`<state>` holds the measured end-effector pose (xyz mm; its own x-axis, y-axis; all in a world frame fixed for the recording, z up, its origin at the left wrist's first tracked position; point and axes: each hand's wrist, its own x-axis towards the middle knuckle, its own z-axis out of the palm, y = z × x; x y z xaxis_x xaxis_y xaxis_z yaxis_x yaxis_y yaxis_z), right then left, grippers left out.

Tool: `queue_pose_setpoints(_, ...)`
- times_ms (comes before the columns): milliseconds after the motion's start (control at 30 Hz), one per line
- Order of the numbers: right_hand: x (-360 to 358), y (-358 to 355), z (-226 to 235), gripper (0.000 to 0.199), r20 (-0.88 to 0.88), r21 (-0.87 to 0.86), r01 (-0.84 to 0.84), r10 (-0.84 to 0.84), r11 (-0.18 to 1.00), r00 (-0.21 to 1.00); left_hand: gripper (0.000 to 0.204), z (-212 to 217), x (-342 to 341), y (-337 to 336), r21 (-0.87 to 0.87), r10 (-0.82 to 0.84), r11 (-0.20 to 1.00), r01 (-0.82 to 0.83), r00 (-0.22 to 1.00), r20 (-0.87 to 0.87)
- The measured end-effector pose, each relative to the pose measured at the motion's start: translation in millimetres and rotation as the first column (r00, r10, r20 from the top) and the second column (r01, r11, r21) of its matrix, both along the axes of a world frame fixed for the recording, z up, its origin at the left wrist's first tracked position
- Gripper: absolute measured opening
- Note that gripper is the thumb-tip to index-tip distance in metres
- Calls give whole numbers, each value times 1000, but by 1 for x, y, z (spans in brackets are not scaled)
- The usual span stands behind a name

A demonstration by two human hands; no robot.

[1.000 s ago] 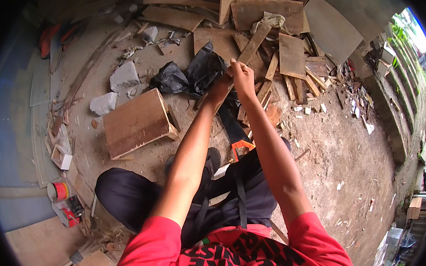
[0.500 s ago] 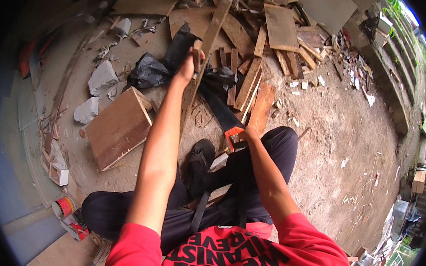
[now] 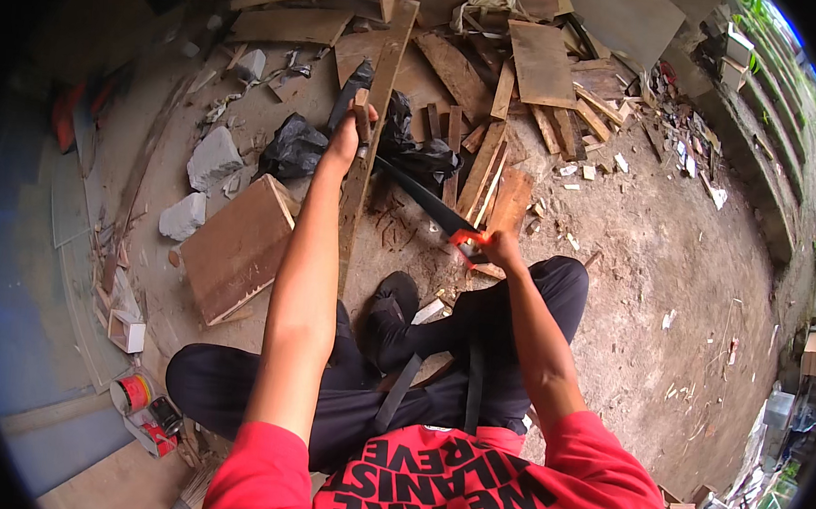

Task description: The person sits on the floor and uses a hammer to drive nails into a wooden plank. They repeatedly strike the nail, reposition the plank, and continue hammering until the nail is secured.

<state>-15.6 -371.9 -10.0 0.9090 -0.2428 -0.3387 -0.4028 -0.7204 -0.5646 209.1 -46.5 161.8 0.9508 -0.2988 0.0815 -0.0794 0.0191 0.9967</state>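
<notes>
My left hand [image 3: 348,133] grips a long narrow wooden plank [image 3: 371,129] that runs away from me over the dirt ground. My right hand [image 3: 497,249] is closed on the orange and black handle of a hand saw [image 3: 423,201]. The saw's dark blade reaches up and left toward the plank near my left hand. I am crouched, and my black shoe [image 3: 391,308] rests by the plank's near end.
Several wooden offcuts [image 3: 503,119] lie heaped ahead. A black plastic bag [image 3: 294,148] and grey stone chunks [image 3: 212,158] sit at the left, with a flat brown board [image 3: 236,246] beside my left arm. A small tin [image 3: 133,394] stands at the lower left.
My right hand dropped from the plank to the saw handle near my knee and took hold of it. My left hand stayed on the plank, and the view tilted down slightly.
</notes>
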Motion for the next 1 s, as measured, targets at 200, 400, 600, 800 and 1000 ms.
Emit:
queue_pose_setpoints(200,-12,-24,185,28,226,-18,14,-10,1000,974,41,-4,3,2,18,13,1000,-13,1000,-18)
queue_pose_setpoints(400,-77,-89,330,25,130,471,285,-385,835,914,58,-20,8,-16,-1,43,999,-43,996,79)
queue_pose_setpoints(600,-30,-80,231,30,182,485,328,-461,811,868,38,-18,0,-41,38,-86,996,86,996,-3)
queue_pose_setpoints(800,-22,-59,292,32,57,293,296,-325,909,944,36,-9,0,-17,-12,-62,998,62,998,0)
queue_pose_setpoints(1000,-84,-101,400,32,97,353,83,-125,932,987,54,-13,14,0,46,29,998,-35,993,113)
